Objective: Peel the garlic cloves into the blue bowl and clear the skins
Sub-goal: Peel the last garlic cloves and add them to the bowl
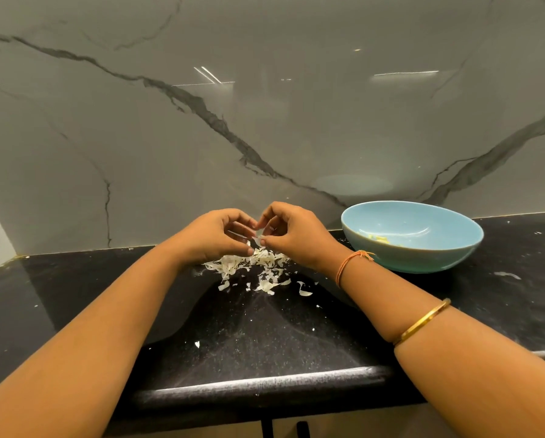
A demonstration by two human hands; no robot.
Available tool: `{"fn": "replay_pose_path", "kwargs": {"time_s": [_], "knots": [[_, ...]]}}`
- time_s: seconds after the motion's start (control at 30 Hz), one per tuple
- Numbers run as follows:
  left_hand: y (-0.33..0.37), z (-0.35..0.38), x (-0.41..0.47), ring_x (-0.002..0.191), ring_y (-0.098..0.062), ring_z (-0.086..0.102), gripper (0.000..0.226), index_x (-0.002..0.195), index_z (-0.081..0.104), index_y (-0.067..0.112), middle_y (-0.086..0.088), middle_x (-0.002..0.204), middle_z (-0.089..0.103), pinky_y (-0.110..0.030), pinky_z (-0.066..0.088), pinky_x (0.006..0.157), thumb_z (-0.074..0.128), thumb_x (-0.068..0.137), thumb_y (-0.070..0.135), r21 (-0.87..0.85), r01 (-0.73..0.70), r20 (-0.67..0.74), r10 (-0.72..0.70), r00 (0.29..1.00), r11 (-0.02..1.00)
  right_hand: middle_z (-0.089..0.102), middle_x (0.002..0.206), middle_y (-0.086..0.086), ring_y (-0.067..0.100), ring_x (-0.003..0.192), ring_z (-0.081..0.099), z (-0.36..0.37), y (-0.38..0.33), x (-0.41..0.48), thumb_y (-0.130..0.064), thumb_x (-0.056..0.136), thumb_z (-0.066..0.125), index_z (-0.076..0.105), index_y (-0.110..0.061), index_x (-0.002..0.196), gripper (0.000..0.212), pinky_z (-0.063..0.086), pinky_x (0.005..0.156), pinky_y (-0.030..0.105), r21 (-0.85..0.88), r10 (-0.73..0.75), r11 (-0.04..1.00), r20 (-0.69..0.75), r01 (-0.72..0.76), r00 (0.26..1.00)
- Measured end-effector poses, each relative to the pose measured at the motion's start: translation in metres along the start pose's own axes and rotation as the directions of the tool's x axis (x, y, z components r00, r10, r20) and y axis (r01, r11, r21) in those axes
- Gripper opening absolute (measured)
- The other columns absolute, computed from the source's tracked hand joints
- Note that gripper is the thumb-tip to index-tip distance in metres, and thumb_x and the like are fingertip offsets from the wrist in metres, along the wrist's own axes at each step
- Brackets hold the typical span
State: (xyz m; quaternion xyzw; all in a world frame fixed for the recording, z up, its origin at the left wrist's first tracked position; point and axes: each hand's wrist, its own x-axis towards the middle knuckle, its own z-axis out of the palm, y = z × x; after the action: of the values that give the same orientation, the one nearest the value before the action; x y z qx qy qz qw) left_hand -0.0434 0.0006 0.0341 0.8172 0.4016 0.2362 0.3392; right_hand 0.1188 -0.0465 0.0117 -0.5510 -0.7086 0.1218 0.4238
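Note:
My left hand [215, 235] and my right hand [291, 235] meet above the black counter, fingers curled toward each other. Between the fingertips sits a small pale garlic clove [258, 240] with a flap of skin coming off it; both hands pinch it. Directly below lies a heap of white garlic skins [252, 263], with looser flakes [304, 290] scattered toward me. The blue bowl [448, 260] stands to the right of my right hand, near the wall. A few yellowish peeled cloves [380, 239] lie in its bottom.
The black speckled counter [264, 343] runs to a rounded front edge near me. A glossy grey marble backsplash [201, 121] rises right behind the hands and bowl. Tiny skin bits [197, 344] dot the counter.

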Motion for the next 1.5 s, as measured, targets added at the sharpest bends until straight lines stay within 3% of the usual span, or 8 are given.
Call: {"fn": "replay_pose_path", "kwargs": {"time_s": [0.1,0.3,0.43,0.8,0.97,1.17,1.3,1.5], "knots": [[-0.0001,0.0039,-0.0003,0.089,-0.009,0.068,0.044,0.107,0.06,0.022,0.003,0.102,0.069,-0.019,0.055,0.075,0.08,0.071,0.007,-0.033,-0.032,0.005,0.033,0.999,0.999,0.067,0.086,0.004,0.013,0.076,0.061,-0.0004,-0.0005,0.0005,-0.007,0.08,0.071,0.059,-0.014,0.093,0.019,0.054,0.075,0.028,0.04,0.008,0.999,-0.008,-0.008,1.0],[0.0012,0.0076,0.0006,0.062,-0.001,0.066,0.027,0.096,0.066,0.009,-0.007,0.082,0.072,-0.011,0.05,0.057,0.077,0.073,0.003,-0.036,-0.074,-0.106,0.07,0.992,0.997,0.07,0.085,0.007,0.019,0.077,0.065,-0.0005,0.0003,0.0021,-0.006,0.079,0.072,0.06,-0.016,0.087,0.018,0.056,0.077,0.033,0.092,0.018,0.996,-0.04,-0.015,0.999],[-0.0015,0.005,0.0035,0.054,0.004,0.059,0.011,0.086,0.069,0.018,0.003,0.073,0.07,-0.007,0.044,0.051,0.075,0.078,0.012,0.149,-0.051,-0.108,0.068,0.992,0.988,0.069,0.084,0.007,0.021,0.081,0.067,-0.0017,0.0019,0.0033,-0.007,0.08,0.071,0.057,-0.019,0.085,0.019,0.056,0.079,0.035,0.124,0.038,0.992,-0.063,-0.03,0.997],[-0.0047,0.0075,0.0057,0.094,-0.001,0.057,0.017,0.081,0.069,0.028,0.008,0.099,0.064,-0.008,0.04,0.077,0.081,0.07,0.024,0.228,-0.19,-0.22,0.24,0.945,0.955,0.068,0.08,0.007,0.024,0.075,0.068,-0.0033,-0.0012,0.0019,-0.007,0.081,0.07,0.056,-0.02,0.076,0.02,0.059,0.071,0.036,0.165,0.067,0.984,-0.033,-0.06,0.997],[-0.0028,0.0055,0.0054,0.103,-0.006,0.053,0.016,0.071,0.065,0.03,0.011,0.105,0.058,-0.026,0.042,0.09,0.079,0.072,0.022,0.272,-0.198,-0.236,0.265,0.935,0.942,0.065,0.072,0.003,0.014,0.063,0.062,-0.003,-0.0018,0.0016,-0.011,0.084,0.068,0.056,-0.018,0.076,0.015,0.056,0.065,0.029,0.18,0.069,0.982,-0.037,-0.061,0.997],[-0.004,0.0035,0.0068,0.1,-0.005,0.053,0.017,0.07,0.065,0.025,0.009,0.104,0.06,-0.021,0.035,0.087,0.082,0.069,0.019,0.269,-0.168,-0.293,0.247,0.924,0.948,0.059,0.081,-0.008,0.008,0.074,0.059,-0.0024,0.0,0.0026,0.001,0.087,0.058,0.069,-0.008,0.101,0.019,0.053,0.07,0.018,0.002,0.067,0.998,0.013,-0.067,0.998],[-0.0058,0.0037,0.0087,0.098,-0.006,0.054,0.018,0.069,0.066,0.023,0.01,0.102,0.061,-0.02,0.037,0.084,0.082,0.069,0.015,0.271,-0.156,-0.309,0.239,0.921,0.95,0.07,0.087,0.007,0.017,0.079,0.066,-0.0021,0.0011,0.002,-0.008,0.088,0.061,0.069,-0.007,0.094,0.01,0.055,0.082,0.035,-0.1,0.064,0.993,-0.054,-0.069,0.996],[-0.0075,0.0036,0.0089,0.096,-0.005,0.054,0.02,0.067,0.064,0.024,0.01,0.101,0.061,-0.02,0.038,0.08,0.082,0.068,0.015,0.263,-0.151,-0.308,0.231,0.923,0.953,0.07,0.092,0.009,0.015,0.078,0.066,-0.0019,-0.0019,0.0011,-0.01,0.088,0.061,0.068,-0.009,0.096,0.01,0.053,0.085,0.034,-0.176,0.025,0.984,-0.075,-0.038,0.997]]}}
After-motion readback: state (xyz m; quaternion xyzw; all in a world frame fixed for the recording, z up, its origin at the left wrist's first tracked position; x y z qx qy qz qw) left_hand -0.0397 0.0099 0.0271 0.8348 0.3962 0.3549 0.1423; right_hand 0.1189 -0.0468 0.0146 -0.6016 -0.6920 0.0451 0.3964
